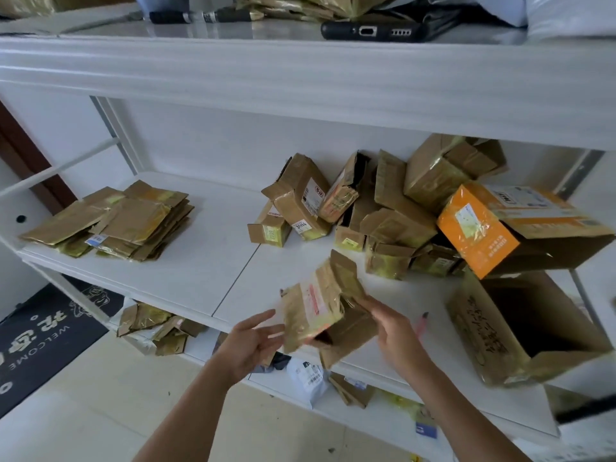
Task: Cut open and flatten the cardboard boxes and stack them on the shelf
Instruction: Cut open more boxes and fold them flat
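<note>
A small taped cardboard box [316, 308], partly opened with its flaps loose, is in the air over the front edge of the white shelf [206, 261]. My right hand [393, 331] grips its right side, fingers inside the open end. Just left of the box, my left hand [253, 341] has its fingers spread, fingertips near or touching the box's left face. A stack of flattened boxes [116, 221] lies on the shelf's left part. A heap of unflattened boxes [366, 208] fills the back right.
An orange box [493, 228] and a large open carton [520, 328] sit at the shelf's right end. A pink-handled tool [421, 323] lies by my right hand. A phone [373, 31] and a knife [166, 16] lie on the top shelf. Flattened scraps [156, 328] occupy the lower shelf.
</note>
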`<state>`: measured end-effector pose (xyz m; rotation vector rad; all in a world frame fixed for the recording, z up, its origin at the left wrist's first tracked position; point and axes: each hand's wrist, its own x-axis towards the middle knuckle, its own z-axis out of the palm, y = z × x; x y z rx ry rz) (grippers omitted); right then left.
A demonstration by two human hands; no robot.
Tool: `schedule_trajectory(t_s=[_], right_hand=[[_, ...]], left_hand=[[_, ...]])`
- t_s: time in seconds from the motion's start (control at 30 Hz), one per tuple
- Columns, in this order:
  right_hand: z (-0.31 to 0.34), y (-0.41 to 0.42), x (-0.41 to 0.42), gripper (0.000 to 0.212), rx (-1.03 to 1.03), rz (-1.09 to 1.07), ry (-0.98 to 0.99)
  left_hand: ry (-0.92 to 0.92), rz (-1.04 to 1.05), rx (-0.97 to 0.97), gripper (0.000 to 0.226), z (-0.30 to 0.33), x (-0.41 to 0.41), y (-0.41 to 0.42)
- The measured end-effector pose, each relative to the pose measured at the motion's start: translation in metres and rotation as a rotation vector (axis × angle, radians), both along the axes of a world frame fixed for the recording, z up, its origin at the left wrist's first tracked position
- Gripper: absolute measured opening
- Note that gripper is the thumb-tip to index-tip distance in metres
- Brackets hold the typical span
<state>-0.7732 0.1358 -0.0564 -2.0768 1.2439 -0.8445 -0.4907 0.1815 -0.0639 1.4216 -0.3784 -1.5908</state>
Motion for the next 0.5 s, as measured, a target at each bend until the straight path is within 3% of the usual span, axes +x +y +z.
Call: schedule_trajectory(t_s=[0.13, 0.3, 0.4, 0.5], right_hand=[[-0.031, 0.009, -0.023, 0.073, 0.201, 0.048, 0.265], [-0.041, 0.006, -0.022, 0.065, 0.298, 0.063, 0.446], [-0.043, 0.001, -0.015, 0.065, 0.202, 0.153, 0.651], [-0.042, 0.001, 0.000, 0.051, 0.381, 0.161, 0.607]], left_hand=[[-0.049, -0.018, 0.137, 0.024, -0.030, -0.012, 0.012], [-0.115, -0.087, 0.164, 0.030, -0.031, -0.037, 0.007], [-0.185, -0.063, 0.164, 0.037, -0.028, -0.045, -0.001], [-0.178, -0.044, 0.179, 0.038, -0.023, -0.047, -0.009]])
